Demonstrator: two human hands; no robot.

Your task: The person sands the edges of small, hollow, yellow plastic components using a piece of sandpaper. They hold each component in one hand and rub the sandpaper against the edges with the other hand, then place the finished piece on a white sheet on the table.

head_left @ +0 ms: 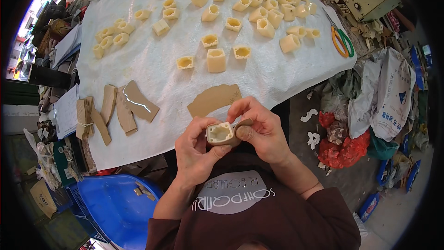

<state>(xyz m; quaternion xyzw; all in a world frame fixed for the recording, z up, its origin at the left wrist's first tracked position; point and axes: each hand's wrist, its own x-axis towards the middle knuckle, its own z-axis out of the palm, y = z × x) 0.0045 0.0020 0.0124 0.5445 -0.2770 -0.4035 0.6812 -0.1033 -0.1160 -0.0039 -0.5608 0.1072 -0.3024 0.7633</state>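
White sheeting covers the work surface before me, strewn at its far side with hollow cream pieces. Lowest at left sits a blue tub; cut brown offcuts lie beyond it. My left hand closes around a cream block near my chest, open end facing up, its rim longer from side to side; a curved tan sheet lies just ahead. At the block's right edge, a small brown strip slants up and away rightward. My right hand pinches it between thumb and fingers, nearer that edge; I cannot tell whether it presses there. Farther right are scissors and red bags.
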